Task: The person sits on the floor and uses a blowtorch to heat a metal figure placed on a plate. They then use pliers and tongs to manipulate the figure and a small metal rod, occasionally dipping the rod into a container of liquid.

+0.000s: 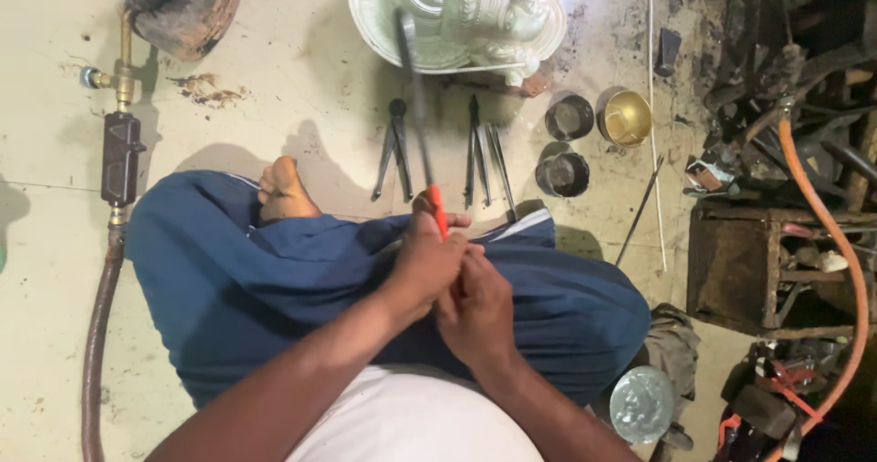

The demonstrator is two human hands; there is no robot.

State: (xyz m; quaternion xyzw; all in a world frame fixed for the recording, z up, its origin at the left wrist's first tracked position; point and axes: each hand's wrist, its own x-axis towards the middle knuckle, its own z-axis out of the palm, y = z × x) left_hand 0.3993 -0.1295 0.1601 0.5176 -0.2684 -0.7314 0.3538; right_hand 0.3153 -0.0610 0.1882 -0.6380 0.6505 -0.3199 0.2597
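tool (pixel 422 133), long dark shaft, orange handle

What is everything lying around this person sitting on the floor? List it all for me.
Tool: one, dark shaft with orange handle, held in both hands, pointing away over the lap.
Mask: one, pale silver-white, on the floor at top centre.
Tongs: one dark pair left of the tool; more dark pincers to its right.
Bowls: two dark, one brass, right of the pincers.
Hose: one brown, left edge, joined to a brass valve.
Orange hose: one, right side.
Crate: one rusty, right.
Foil disc: one silver, bottom right.
Left hand: its grip on the orange handle.
Right hand: beside it on the handle.
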